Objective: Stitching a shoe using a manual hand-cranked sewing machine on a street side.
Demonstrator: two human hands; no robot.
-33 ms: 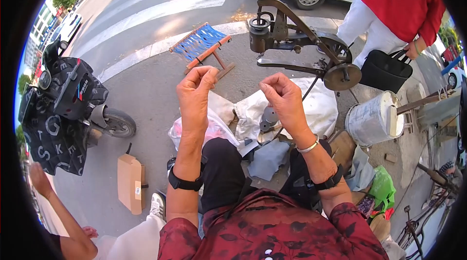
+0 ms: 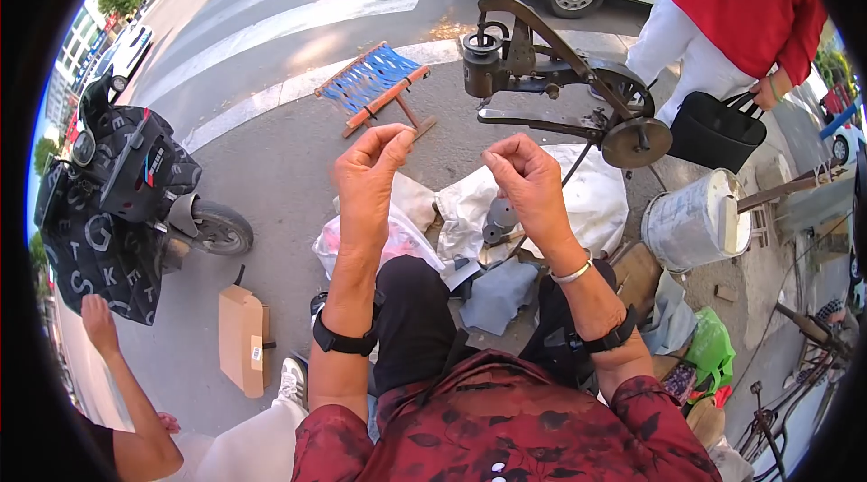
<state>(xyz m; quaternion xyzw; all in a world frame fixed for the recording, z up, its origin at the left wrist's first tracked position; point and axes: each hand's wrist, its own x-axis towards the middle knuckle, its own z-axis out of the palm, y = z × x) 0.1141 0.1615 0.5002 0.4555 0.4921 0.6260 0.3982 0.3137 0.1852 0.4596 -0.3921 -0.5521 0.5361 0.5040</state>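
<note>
We note left hand and right hand, each grip pinched closed, contents indiscernible; anything held is likely light, best taken endwise.

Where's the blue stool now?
In the head view, the stool stands left of the dark machine, just beyond the left hand, beside the curb.

Left hand raised, right hand apart, both pinched

Scooter cover bears pale letters; carton, a white label.
</note>
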